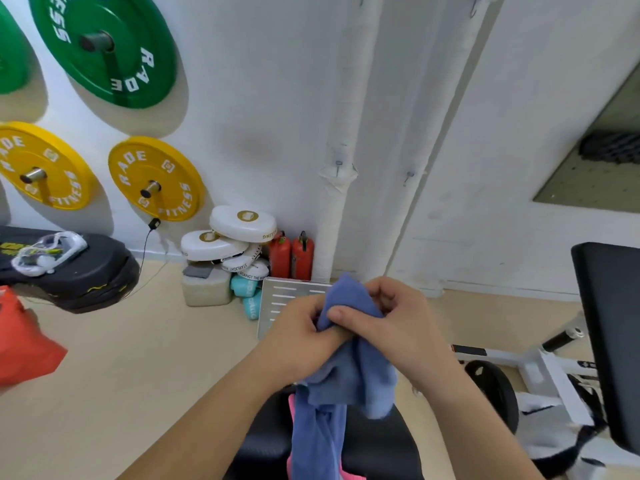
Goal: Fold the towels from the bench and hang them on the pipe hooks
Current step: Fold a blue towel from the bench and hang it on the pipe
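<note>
Towel [349, 344] of blue-grey cloth, bunched and crumpled, held up near mid-frame between both hands, above a black bench pad [377, 448]. Soft and matte, faintly fuzzy. Rises to a rounded peak above the fingers, then droops below the wrists in thick uneven folds. Ends in a long, twisted tail reaching the bottom edge. Not yet folded flat.

Left hand [301, 327] with fingers curled, gripping the bunch from the left side. Right hand [391, 317] pinching from the right, thumb laid across the front of the cloth, fingers curled behind. Hands touching at the thumbs.

Slivers of a pink towel [292, 405] on the bench pad, just beside and under the blue tail.

Behind, against a white wall, two white-wrapped pipes [334, 230] running upward, each with a small metal hook [338, 167] at about mid-height. Well apart from the towel. Left of the pipes, two red fire extinguishers [302, 258] on the floor. Higher on the wall, yellow weight plates [156, 178] and a green weight plate [104, 46] on pegs.
</note>
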{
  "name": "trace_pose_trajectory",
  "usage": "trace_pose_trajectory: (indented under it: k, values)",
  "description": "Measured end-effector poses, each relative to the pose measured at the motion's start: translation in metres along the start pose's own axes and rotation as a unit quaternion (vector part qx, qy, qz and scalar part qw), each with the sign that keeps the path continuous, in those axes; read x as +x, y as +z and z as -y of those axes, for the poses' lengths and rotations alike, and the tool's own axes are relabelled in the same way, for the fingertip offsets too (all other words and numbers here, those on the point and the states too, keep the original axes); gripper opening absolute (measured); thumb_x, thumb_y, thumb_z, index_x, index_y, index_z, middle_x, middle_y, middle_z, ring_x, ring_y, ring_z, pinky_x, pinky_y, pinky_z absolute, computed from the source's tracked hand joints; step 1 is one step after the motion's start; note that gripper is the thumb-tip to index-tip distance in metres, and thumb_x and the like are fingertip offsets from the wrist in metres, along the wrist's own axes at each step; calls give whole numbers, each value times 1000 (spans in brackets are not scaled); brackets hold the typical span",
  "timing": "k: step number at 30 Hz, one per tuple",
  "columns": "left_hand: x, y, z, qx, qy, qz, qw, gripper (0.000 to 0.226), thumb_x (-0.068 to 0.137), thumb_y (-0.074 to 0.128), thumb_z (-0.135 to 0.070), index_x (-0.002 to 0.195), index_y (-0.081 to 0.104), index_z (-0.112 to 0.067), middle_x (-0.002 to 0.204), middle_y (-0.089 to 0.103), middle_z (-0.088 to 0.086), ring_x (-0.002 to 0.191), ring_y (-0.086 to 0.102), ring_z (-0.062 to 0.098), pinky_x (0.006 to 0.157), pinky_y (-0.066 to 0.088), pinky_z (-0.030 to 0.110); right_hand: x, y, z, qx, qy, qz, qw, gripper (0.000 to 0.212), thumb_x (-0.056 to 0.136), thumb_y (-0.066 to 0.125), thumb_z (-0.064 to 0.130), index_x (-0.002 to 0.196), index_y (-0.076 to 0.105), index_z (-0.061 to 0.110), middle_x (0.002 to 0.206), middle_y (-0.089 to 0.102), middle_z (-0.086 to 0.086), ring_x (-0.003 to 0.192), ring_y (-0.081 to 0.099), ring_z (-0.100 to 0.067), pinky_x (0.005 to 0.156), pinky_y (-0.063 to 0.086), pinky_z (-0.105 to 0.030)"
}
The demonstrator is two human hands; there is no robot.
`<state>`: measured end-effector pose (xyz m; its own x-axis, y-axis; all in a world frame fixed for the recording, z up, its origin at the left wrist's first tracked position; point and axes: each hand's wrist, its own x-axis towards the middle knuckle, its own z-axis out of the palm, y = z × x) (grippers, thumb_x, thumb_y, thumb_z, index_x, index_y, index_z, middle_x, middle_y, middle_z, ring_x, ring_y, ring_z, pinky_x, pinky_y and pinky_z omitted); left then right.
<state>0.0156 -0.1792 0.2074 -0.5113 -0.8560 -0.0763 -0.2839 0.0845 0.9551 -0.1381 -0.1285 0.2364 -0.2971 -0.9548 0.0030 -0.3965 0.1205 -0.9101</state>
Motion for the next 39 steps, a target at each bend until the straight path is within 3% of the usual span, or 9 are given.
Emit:
trace_pose_trajectory:
  k: [5,11,17,19,24,27,32,36,39]
  values:
    - [-11,-7,0,-204,-53,0,977,16,98,63,-13,97,77,-22,95,78,4,89,72,14,81,58,28,2,-19,-45,-35,84,244,966,28,71,93,34,90,76,21,79,74,2,72,69,-13,69,56,-29]
    - [-11,-22,3,-344,-96,-70,932,15,98,56,-4,98,71,-7,94,65,14,93,64,22,88,50,35,-9,-3,-121,-120,181,305,927,18,81,81,25,80,69,12,70,61,8,67,51,-7,66,44,-22]
    - [23,-52,24,-93,-113,-189,971,9,97,65,-21,99,73,-22,97,76,3,90,69,14,79,56,30,14,-10,-130,-26,180,104,978,5,94,67,17,96,72,18,93,76,-5,93,70,-22,87,55,-36]
    - [36,-63,22,-23,-94,-190,977,8,96,64,-19,101,71,-20,95,74,3,84,65,9,70,49,20,31,-18,-108,-32,150,39,987,8,96,63,14,94,71,17,89,74,-5,84,66,-21,77,53,-32]
    - [58,-94,-6,47,-17,-216,975,4,95,66,-14,92,66,-17,84,68,7,73,60,8,67,50,28,66,-43,-33,1,47,-101,994,12,94,62,14,83,64,11,71,58,-3,66,50,-18,61,44,-30]
    - [60,-115,-26,-3,16,-232,973,13,95,65,-13,107,68,-10,100,72,16,94,70,24,87,59,44,64,-54,3,60,-10,-164,985,14,93,65,19,79,61,16,68,55,4,61,46,-12,59,42,-31]
    - [39,-123,-16,-126,30,-195,972,19,83,60,-15,97,72,-10,95,69,13,92,65,25,86,53,47,36,-51,2,134,-7,-158,978,8,97,67,22,96,66,15,88,69,-5,79,63,-18,74,52,-35]
    - [19,-109,32,-131,-45,-159,978,27,74,58,-21,87,63,2,82,55,13,83,51,24,78,43,43,4,-34,-37,79,43,-103,991,8,100,65,19,100,72,23,86,77,4,79,71,-1,64,53,-15]
    - [-6,-94,77,-90,-87,-124,984,29,79,54,-22,78,51,7,72,42,10,73,37,19,73,33,39,-26,-21,-74,30,89,-46,995,20,100,63,9,103,78,22,92,81,10,88,74,0,72,54,-13]
